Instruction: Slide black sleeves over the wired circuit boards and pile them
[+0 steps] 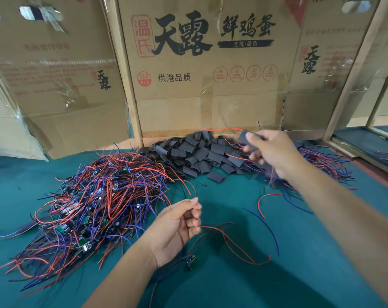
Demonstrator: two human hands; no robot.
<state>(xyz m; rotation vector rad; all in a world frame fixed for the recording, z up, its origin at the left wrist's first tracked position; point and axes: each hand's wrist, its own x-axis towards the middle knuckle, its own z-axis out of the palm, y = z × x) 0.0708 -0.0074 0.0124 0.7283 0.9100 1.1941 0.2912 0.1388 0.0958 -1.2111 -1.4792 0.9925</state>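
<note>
At about six o'clock, nearest the viewer, a small green circuit board [192,264] is seen hanging below the left hand [177,227], its red and dark wires gathered in that hand's curled fingers, thumb pressed to fingertip. The wires appear to be bunched so that they can be fed through a sleeve as one bundle, the board being left free to follow. Loose red and blue wires [264,221] lie on the green table cover [300,274] just to the right, at four o'clock.

At nine o'clock a large tangle of unsleeved wired boards [93,203] is heaped within the left hand's reach, presumably as the supply.

Farther out, at one o'clock, a black sleeve [244,138] is pinched between thumb and fingers of the right hand [271,150], raised above the table and blurred. Beneath and behind it, at twelve o'clock, the stock of black sleeves [199,152] is piled against the cardboard boxes [211,63]. At two o'clock a further wire heap [322,161] lies, judged to be the finished pile, though sleeves there cannot be made out.
</note>
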